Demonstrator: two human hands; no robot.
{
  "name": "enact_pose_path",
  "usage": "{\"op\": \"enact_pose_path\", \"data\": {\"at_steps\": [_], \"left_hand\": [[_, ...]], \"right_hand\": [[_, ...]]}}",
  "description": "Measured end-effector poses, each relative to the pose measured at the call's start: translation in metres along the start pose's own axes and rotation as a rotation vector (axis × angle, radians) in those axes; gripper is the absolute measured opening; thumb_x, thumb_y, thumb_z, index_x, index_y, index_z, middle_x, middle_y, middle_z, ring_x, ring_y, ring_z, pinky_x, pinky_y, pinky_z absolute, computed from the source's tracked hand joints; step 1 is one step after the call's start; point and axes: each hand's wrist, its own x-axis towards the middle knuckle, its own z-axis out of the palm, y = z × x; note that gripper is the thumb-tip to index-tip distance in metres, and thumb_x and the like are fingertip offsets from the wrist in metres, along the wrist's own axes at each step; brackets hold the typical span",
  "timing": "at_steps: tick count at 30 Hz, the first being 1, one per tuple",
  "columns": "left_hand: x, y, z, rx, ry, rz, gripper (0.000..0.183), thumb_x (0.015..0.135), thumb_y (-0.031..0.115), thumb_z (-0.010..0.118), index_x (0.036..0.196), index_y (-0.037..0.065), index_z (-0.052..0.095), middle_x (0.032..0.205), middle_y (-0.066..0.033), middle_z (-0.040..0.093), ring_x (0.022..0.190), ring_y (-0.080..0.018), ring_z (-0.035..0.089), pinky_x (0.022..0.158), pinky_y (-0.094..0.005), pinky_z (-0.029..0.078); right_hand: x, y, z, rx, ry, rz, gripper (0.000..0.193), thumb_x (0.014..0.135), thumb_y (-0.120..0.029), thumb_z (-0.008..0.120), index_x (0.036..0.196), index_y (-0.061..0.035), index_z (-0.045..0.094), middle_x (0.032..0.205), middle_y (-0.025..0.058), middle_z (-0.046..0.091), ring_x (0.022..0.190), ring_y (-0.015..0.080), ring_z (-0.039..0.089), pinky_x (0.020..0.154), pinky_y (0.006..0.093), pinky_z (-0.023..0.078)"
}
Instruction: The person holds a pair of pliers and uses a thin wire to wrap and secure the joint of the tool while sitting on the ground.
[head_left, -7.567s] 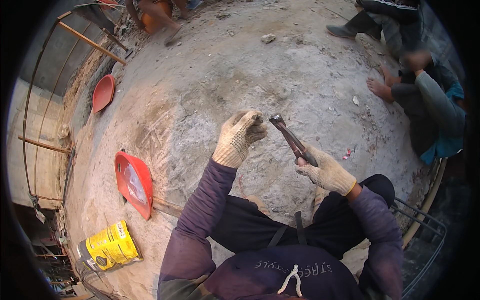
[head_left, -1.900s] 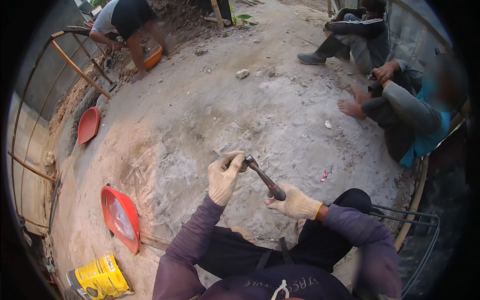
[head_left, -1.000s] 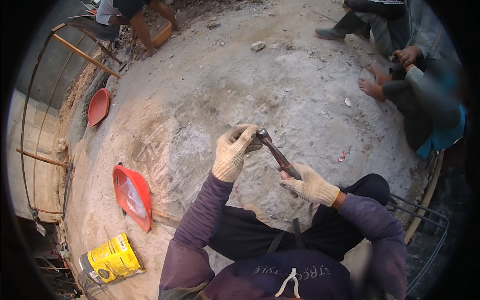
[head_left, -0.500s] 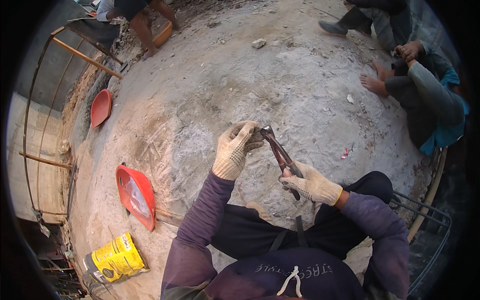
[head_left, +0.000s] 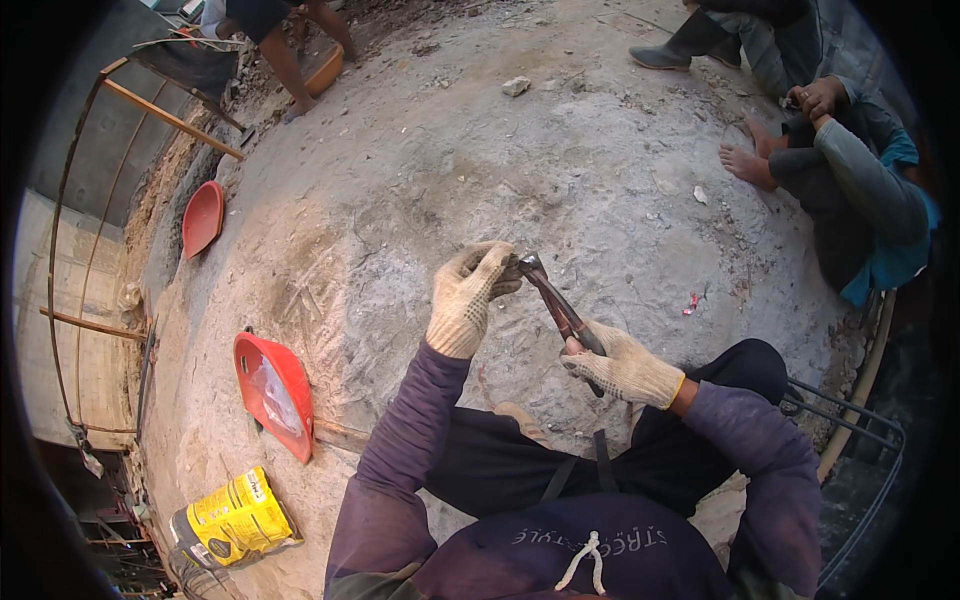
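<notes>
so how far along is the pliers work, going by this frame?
Done: nothing finished shows on the concrete ground near the hands. In hand: the right hand grips the handles of the pliers, whose head meets the left hand, pinched around something too small to make out. Left: cannot tell. The red pan and yellow bag lie untouched beside the person.

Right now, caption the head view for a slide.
Gloved right hand grips pliers; gloved left hand pinches at their tip.

Pliers (head_left: 558, 308) handles now squeezed together (right hand (head_left: 620, 364)).
</notes>
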Motion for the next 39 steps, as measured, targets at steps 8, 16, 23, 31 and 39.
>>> {"op": "enact_pose_path", "data": {"at_steps": [8, 16, 23, 31, 39], "left_hand": [[-0.002, 0.001, 0.0, 0.005, 0.008, -0.019, 0.029, 0.097, 0.019, 0.07, 0.114, -0.004, 0.065, 0.099, -0.0144, 0.071, 0.08, -0.0203, 0.072, 0.072, -0.0302, 0.062], [0.0, -0.001, 0.0, 0.041, 0.011, 0.015, 0.029, 0.096, 0.019, 0.071, 0.114, -0.004, 0.066, 0.098, -0.0146, 0.071, 0.078, -0.0199, 0.072, 0.071, -0.0293, 0.061], [0.0, -0.003, 0.003, 0.037, 0.025, 0.022, 0.03, 0.096, 0.019, 0.071, 0.114, -0.004, 0.066, 0.097, -0.0135, 0.071, 0.077, -0.0193, 0.072, 0.071, -0.029, 0.061], [-0.001, -0.004, 0.0, 0.039, -0.012, -0.012, 0.035, 0.095, 0.02, 0.073, 0.117, -0.005, 0.065, 0.099, -0.0147, 0.071, 0.079, -0.0195, 0.073, 0.072, -0.0287, 0.062], [-0.002, -0.005, 0.0, 0.025, 0.0, -0.02, 0.034, 0.096, 0.021, 0.072, 0.117, -0.005, 0.065, 0.1, -0.0147, 0.073, 0.081, -0.0197, 0.073, 0.072, -0.0282, 0.062]], "right_hand": [[0.001, 0.005, 0.0, 0.027, -0.019, -0.056, 0.036, 0.097, -0.02, 0.07, 0.127, -0.0043, 0.055, 0.094, -0.0046, 0.059, 0.085, 0.0056, 0.052, 0.08, 0.0255, 0.047], [0.0, 0.001, -0.002, 0.004, -0.027, -0.041, 0.046, 0.096, -0.019, 0.07, 0.135, -0.0034, 0.052, 0.096, -0.0038, 0.059, 0.088, 0.0064, 0.052, 0.082, 0.0262, 0.048], [0.001, 0.005, -0.001, -0.01, -0.02, -0.148, 0.038, 0.099, -0.021, 0.067, 0.131, -0.0074, 0.052, 0.091, -0.0093, 0.05, 0.07, 0.0007, 0.042, 0.06, 0.0204, 0.04], [0.006, 0.012, -0.001, -0.22, 0.047, -0.226, 0.065, 0.097, -0.018, 0.065, 0.153, -0.0048, 0.036, 0.096, 0.0039, 0.061, 0.089, 0.0171, 0.059, 0.088, 0.0334, 0.049], [0.004, 0.009, -0.002, -0.27, 0.079, -0.226, 0.064, 0.096, -0.019, 0.067, 0.151, -0.0032, 0.038, 0.103, 0.0114, 0.067, 0.099, 0.025, 0.066, 0.093, 0.0373, 0.05]]}}
